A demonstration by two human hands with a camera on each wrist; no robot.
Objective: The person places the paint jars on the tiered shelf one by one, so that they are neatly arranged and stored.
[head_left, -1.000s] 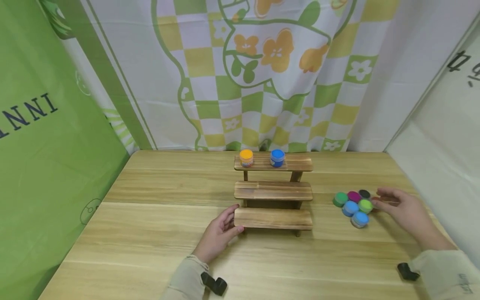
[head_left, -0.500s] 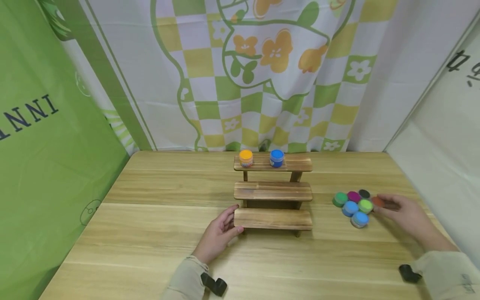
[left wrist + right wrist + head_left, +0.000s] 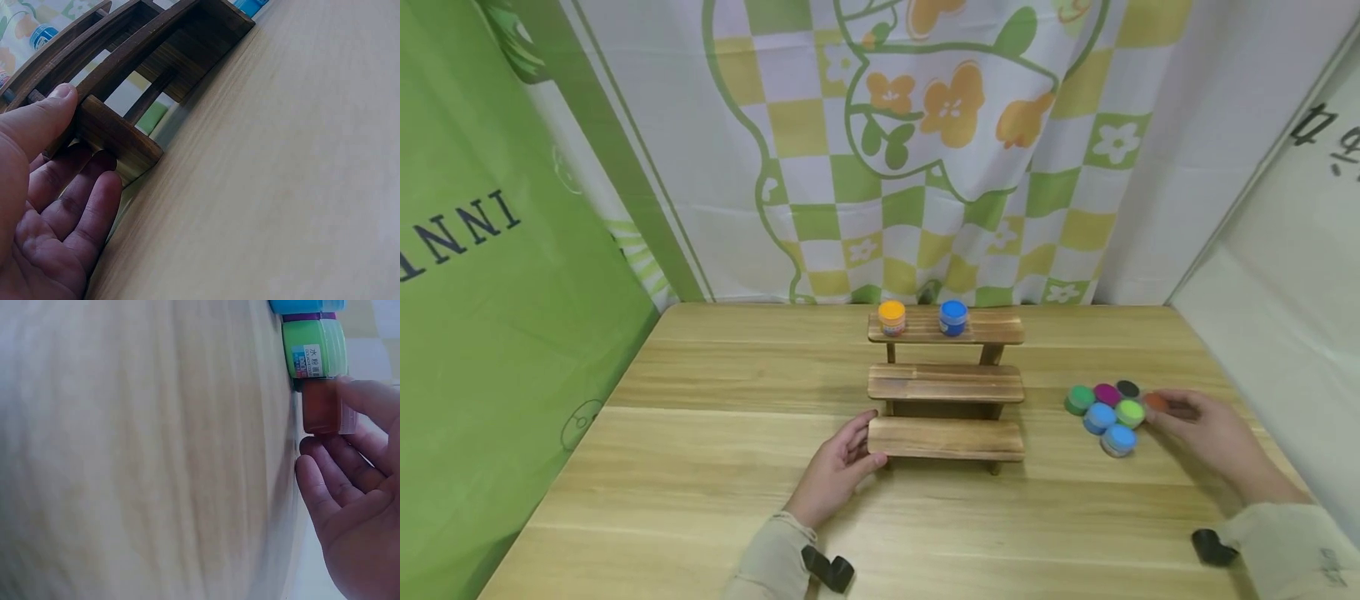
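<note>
Brown wood forms the three-step stand point(image 3: 946, 383) at the frame's centre; the left hand point(image 3: 835, 471), lower centre, grips the left end of its lowest step point(image 3: 946, 439). Toward the right, the right hand point(image 3: 1213, 433) pinches a reddish-brown jar point(image 3: 322, 406) beside a lime-green jar point(image 3: 1130, 414). An orange jar point(image 3: 892, 318) and a blue jar point(image 3: 953, 318) rest up top.

Open tabletop point(image 3: 1051, 450) parts the rack point(image 3: 945, 383) from the jar cluster point(image 3: 1101, 417); the lime jar point(image 3: 1130, 412) blocks the red jar point(image 3: 1156, 403) leftward
</note>
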